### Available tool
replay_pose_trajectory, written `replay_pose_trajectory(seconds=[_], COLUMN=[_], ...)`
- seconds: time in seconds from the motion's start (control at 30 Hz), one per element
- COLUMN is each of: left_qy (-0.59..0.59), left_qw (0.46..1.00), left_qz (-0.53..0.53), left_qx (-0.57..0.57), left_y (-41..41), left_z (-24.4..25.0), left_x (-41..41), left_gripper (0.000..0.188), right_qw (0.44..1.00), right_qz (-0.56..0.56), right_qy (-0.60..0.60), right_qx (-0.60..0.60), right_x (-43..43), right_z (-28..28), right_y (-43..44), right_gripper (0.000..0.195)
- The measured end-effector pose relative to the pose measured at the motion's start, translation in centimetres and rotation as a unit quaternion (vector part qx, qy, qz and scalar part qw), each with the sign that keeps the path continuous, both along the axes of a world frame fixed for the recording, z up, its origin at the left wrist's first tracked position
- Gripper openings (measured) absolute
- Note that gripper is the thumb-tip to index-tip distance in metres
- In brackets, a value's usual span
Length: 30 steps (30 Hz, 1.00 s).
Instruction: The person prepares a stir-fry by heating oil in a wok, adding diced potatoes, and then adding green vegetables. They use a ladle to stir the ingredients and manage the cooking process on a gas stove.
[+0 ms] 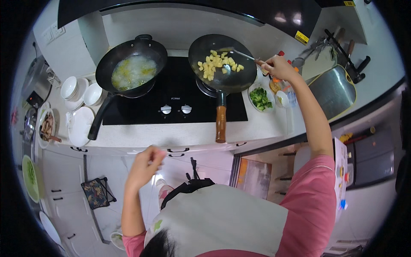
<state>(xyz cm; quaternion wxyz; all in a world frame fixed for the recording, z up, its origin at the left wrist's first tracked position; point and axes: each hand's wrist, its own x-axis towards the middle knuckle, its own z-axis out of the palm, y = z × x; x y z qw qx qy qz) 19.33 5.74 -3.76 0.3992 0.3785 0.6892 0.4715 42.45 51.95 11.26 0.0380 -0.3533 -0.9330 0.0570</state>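
My right hand grips the wooden handle of a spatula, whose blade rests at the far side of the right wok. Diced yellow pieces, apparently potato, lie in this wok, some in a pile and several scattered to the right. Its brown wooden handle points towards me over the counter edge. My left hand hangs in front of the counter, fingers curled, with nothing visible in it. On the left burner, a black wok holds bubbling, foamy liquid with yellow-green bits.
A plate of chopped green vegetable and a small white bowl stand right of the black gas hob. White bowls and a white plate sit at left. The range hood overhangs the woks.
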Motion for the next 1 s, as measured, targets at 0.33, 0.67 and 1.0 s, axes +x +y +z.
replay_pose_trajectory(seconds=[0.33,0.67,1.0], left_qy=[-0.300,-0.498,-0.501], left_qw=[0.947,0.867,0.865], left_qz=[-0.080,0.024,0.030], left_qx=[-0.080,0.017,0.012], left_y=[19.3,18.0,17.5], left_z=[-2.8,1.7,2.2], left_x=[11.5,14.7,14.1], left_gripper=[0.039,0.021,0.024], right_qw=[0.954,0.934,0.870], right_qz=[-0.070,0.338,-0.003], right_qy=[-0.113,0.003,0.436], right_qx=[-0.268,-0.112,-0.231], right_x=[2.2,5.2,9.5], right_z=[1.9,1.3,0.5], right_y=[1.2,-3.3,4.6], right_gripper=[0.028,0.039,0.024])
